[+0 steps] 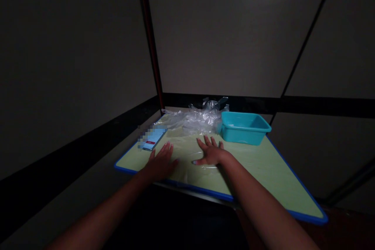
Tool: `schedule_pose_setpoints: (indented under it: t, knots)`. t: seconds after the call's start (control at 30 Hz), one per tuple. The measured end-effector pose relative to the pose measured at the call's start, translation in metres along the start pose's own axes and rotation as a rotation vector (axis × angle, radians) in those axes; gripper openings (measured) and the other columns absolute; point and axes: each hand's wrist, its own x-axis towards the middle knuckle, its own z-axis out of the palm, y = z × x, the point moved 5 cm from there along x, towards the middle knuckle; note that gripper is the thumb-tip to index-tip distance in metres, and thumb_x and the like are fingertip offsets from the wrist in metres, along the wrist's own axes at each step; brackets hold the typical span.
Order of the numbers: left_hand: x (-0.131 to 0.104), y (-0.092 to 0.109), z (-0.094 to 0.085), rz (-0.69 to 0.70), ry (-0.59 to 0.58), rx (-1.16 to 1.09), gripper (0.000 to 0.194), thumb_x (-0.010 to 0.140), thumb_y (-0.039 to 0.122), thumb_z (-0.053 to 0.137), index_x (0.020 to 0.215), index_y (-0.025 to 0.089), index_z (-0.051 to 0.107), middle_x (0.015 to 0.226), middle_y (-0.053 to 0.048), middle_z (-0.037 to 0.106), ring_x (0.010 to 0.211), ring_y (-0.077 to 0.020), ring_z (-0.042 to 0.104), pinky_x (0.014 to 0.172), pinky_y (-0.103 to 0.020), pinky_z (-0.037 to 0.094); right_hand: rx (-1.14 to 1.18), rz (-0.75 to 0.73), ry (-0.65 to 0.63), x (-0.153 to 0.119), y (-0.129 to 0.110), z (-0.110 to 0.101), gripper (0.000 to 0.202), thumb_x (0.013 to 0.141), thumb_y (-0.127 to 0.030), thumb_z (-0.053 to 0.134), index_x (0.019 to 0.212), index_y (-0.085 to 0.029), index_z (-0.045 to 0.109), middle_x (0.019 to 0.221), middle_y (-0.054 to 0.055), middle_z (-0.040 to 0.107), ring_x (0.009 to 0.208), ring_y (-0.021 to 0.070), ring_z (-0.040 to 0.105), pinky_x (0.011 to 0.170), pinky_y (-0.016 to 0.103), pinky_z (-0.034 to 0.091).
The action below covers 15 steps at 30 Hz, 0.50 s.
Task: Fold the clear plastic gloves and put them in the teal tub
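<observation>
A clear plastic sheet or bag (187, 156) lies flat on the pale green table (258, 168), between and under my hands. My left hand (161, 162) rests on its left part near the front edge, fingers spread. On its right part lies my right hand (209, 153), palm down with fingers and thumb apart. Neither hand grips anything. Behind them, a crumpled heap of clear plastic bags (199, 119) spreads along the back of the table.
A turquoise plastic basin (244, 134) stands at the back right, beside the bags. A phone with a lit screen (154, 139) lies left, just beyond my left hand. The table has a blue rim. Walls rise behind and to the left.
</observation>
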Motion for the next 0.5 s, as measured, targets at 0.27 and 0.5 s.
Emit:
schedule_pose_setpoints:
  t: [0.27,0.5]
  knots:
    - [0.038,0.101,0.002,0.301,0.024,-0.192,0.072,0.090,0.057,0.014,0.147,0.014,0.010,0.154,-0.008,0.007,0.142,-0.0220,0.007,0.111,-0.052,0.012,-0.098,0.031,-0.076,0.007,0.008,0.002,0.102,0.075,-0.056,0.054,0.146,-0.021,-0.010,0.149,0.009,-0.024,0.138,0.0261,-0.019,0.102,0.064,0.000]
    - [0.073,0.066,0.012,0.249,-0.019,-0.133,0.061,0.092,0.054,0.017,0.146,0.025,0.018,0.153,-0.005,0.016,0.141,-0.0236,0.014,0.109,-0.056,0.012,-0.058,0.054,-0.077,0.005,0.006,0.003,0.117,0.063,-0.077,0.050,0.145,-0.023,-0.015,0.149,0.009,-0.025,0.137,0.0293,-0.021,0.100,0.066,-0.007]
